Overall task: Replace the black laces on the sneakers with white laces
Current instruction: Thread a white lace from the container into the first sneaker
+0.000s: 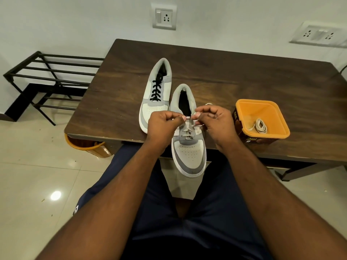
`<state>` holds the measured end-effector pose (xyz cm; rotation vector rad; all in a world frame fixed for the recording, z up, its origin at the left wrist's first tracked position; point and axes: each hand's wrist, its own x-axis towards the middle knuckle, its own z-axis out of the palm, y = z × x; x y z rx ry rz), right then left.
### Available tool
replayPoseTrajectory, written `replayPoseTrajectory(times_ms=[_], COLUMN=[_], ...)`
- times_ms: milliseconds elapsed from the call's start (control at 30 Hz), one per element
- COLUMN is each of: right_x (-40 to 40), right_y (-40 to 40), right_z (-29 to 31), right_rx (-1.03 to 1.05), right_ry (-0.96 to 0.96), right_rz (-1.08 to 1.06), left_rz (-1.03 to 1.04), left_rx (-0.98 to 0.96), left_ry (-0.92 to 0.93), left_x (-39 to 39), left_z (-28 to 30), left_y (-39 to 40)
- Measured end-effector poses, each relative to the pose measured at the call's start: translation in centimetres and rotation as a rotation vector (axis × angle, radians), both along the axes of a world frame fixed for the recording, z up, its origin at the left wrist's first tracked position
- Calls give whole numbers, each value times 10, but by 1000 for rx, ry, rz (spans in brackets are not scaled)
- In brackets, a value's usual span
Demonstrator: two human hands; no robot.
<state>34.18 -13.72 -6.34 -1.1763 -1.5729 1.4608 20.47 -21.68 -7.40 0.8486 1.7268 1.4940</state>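
Observation:
Two grey and white sneakers lie on the dark wooden table point(244, 76). The far sneaker point(156, 91) carries black laces point(156, 89). The near sneaker point(188, 147) hangs its toe over the table's front edge and has a white lace point(186, 133) threaded through its lower eyelets. My left hand point(162, 124) pinches one end of that lace above the tongue. My right hand point(214, 119) pinches the other end right beside it. Both hands hide the upper eyelets.
An orange tub point(262, 119) to the right of the near sneaker holds a coiled white lace point(260, 125). An orange bin point(88, 145) stands under the table's left corner. A black metal rack point(47, 77) stands on the floor to the left. My legs are below the table edge.

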Motion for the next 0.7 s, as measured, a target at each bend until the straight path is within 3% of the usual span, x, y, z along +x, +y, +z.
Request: replayPoseTrajectory(times_ms=[100,233,433,700], right_x=[-4,-11,-11,-10], right_y=[7,0,1,-3], right_z=[-14,-23,-34,-36], right_rx=[142,162,31,2], right_ry=[-240,-375,-238,-173], right_rz=[-134,-28,-80,-79], left_rz=[75,79,5,-103], left_rx=[-39,-48,-115,-152], left_ry=[70,231,390,550], left_x=[2,9,10,11], left_z=[-5,-7,-14,-14], left_y=[8,15,23,26])
